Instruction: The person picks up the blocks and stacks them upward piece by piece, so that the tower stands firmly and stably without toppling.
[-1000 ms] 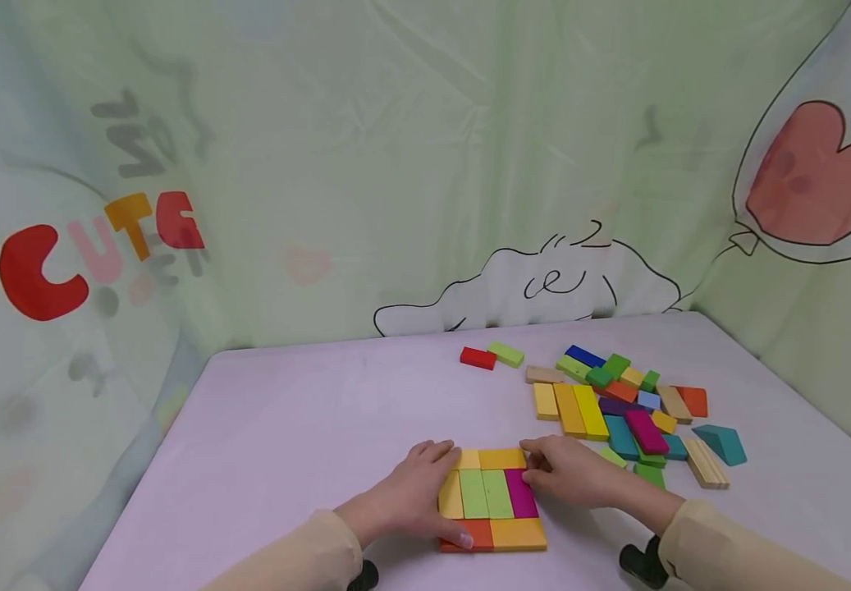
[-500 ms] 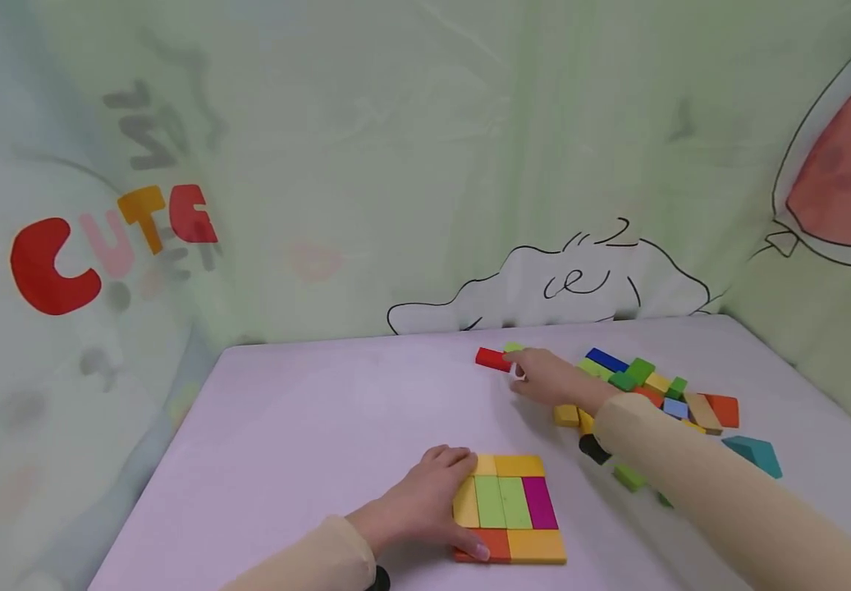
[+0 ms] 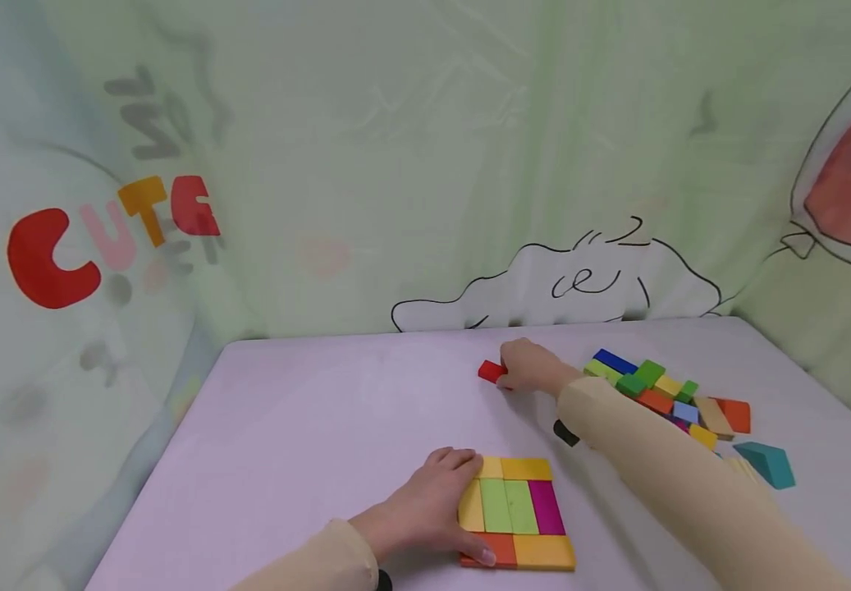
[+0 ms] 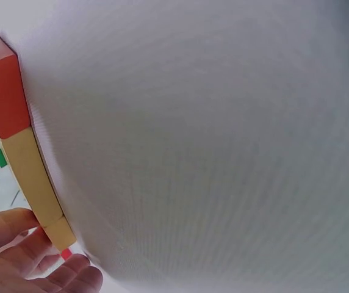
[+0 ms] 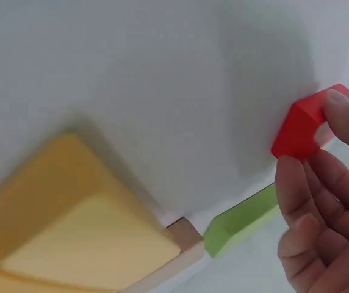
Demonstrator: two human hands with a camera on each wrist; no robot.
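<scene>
Red block (image 3: 490, 371) pinched in right grip (image 3: 533, 366), one end jutting leftward, left grip (image 3: 428, 505) spread against block square (image 3: 519, 509)

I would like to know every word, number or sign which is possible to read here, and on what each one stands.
"CUTE": coloured letters on the backdrop, the last one stylised.
Grey marks around it: too unclear to read.
Cloud drawing: black strokes resembling "2" and "e", perhaps only drawing.
Blocks: no text visible.
</scene>
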